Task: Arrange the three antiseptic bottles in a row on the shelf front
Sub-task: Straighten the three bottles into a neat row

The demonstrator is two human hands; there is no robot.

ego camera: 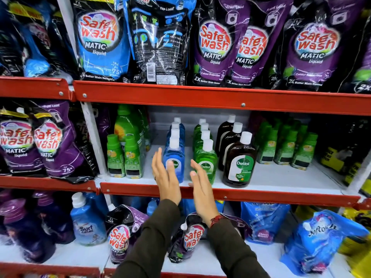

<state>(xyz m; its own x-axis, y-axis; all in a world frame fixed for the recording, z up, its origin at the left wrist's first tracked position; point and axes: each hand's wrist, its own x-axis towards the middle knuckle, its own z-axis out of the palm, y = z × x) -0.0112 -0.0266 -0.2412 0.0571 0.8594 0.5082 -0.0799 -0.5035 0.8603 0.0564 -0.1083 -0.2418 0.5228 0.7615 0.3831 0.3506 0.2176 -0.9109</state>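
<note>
Dettol lineup on the red-edged middle shelf

Blue bottle (174,157), green bottle (206,163) and brown bottle (240,163) stand side by side at the shelf (281,178) front, each labelled "Dettol". Left hand (165,177) and right hand (201,187) are flat and open, holding nothing, either side of the blue one. "Safe wash MATIC liquid" pouches (214,47) sit above.
</note>
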